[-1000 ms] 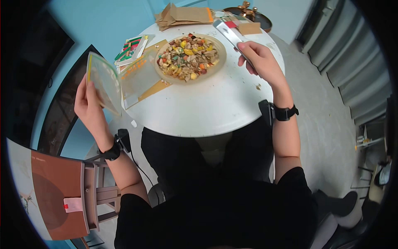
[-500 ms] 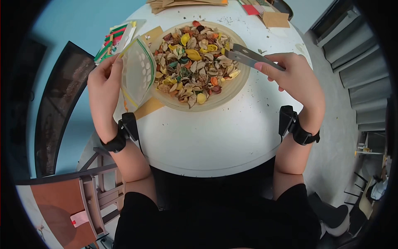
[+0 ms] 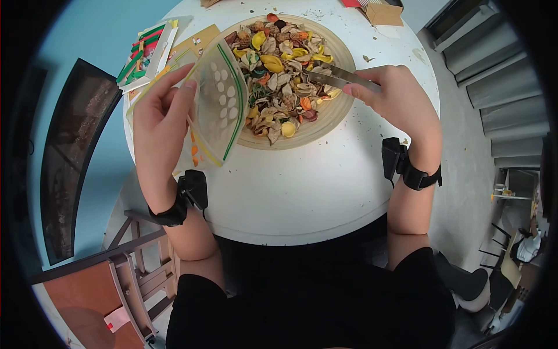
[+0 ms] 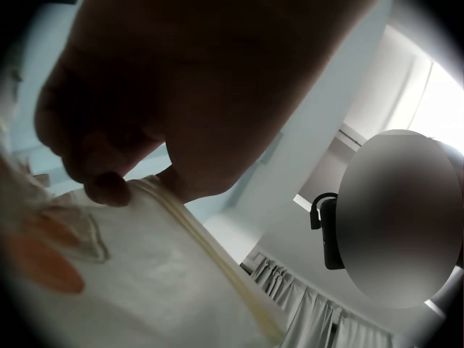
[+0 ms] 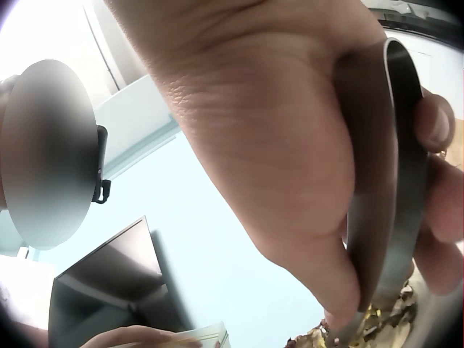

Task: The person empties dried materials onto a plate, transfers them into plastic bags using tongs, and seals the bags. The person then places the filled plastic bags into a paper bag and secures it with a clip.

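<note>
On the round wooden plate [image 3: 279, 144] lies a heap of dried potpourri [image 3: 273, 64], with petals and pods in brown, yellow, orange and green. My right hand [image 3: 404, 102] grips metal tongs [image 3: 343, 74], whose tips reach into the right side of the heap. The right wrist view shows the bent metal of the tongs [image 5: 388, 181] between thumb and fingers. At the plate's left edge, my left hand [image 3: 163, 119] pinches a clear zip bag [image 3: 218, 99] with a green seal line and white oval marks. It hangs tilted, its green-lined side toward the heap.
A white box with red and green strips [image 3: 145, 52] sits at the table's back left, beside a brown paper bag [image 3: 195, 46]. Another brown paper piece [image 3: 383, 14] lies at the back right. Small crumbs dot the white table [image 3: 302, 192].
Both hands have come in toward the plate. The bag has moved right, up to the heap's left side. The tongs have swung down from above the table into the potpourri.
</note>
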Tool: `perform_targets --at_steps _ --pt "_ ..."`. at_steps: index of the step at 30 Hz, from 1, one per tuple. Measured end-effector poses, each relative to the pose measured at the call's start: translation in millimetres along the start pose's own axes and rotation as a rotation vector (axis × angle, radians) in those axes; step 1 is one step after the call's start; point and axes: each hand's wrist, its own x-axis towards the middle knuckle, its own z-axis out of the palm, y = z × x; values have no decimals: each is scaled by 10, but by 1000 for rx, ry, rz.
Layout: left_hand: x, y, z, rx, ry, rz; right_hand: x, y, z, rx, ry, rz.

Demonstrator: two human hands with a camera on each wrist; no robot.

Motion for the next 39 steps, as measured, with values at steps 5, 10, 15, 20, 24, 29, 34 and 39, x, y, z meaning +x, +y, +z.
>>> perform_targets --at_steps 5,10,15,20,24,29,34,39 --pt "37 -87 -66 -92 -10 -2 16 -41 -6 13 2 7" --pt "-72 18 -206 -132 22 90 -2 33 -22 73 61 3" --pt "-214 107 -287 -117 143 89 -41 -21 -41 183 129 -97" --pt "-122 -35 -39 -11 11 31 -220 -325 -73 514 164 -232" --pt "-85 -66 157 -93 -30 10 -259 -604 52 478 139 -347" --pt "-76 -99 124 -186 -4 34 -202 -566 13 419 148 -215" --pt "-34 -167 65 -231 69 68 -90 -304 -62 446 164 -24" --pt "-79 -177 -196 -207 140 77 45 1 -34 210 125 129"
